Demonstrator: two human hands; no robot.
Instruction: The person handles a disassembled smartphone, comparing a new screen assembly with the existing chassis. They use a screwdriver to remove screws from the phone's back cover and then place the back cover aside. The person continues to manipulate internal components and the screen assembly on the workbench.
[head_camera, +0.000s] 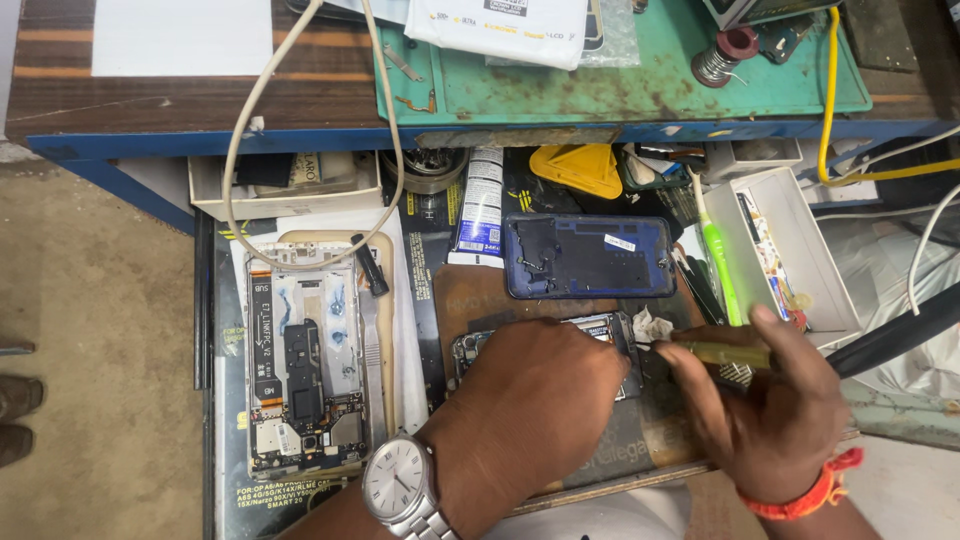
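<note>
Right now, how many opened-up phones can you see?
3. One phone with bare circuit boards lies at left, a blue phone frame sits in the middle, and a third phone hides mostly under the left hand.

Count on inspection: two hands at work, a left hand (530, 400) and a right hand (770, 410). Three opened phone bodies: one under the hands (610, 335), one blue frame (588, 256), one stripped white frame (305, 370). One wristwatch (398, 482). One solder spool (727, 55).

Left hand (535, 400) pins opened phone (610, 335); right hand (770, 410) grips yellow-handled tool (722, 352)
</note>
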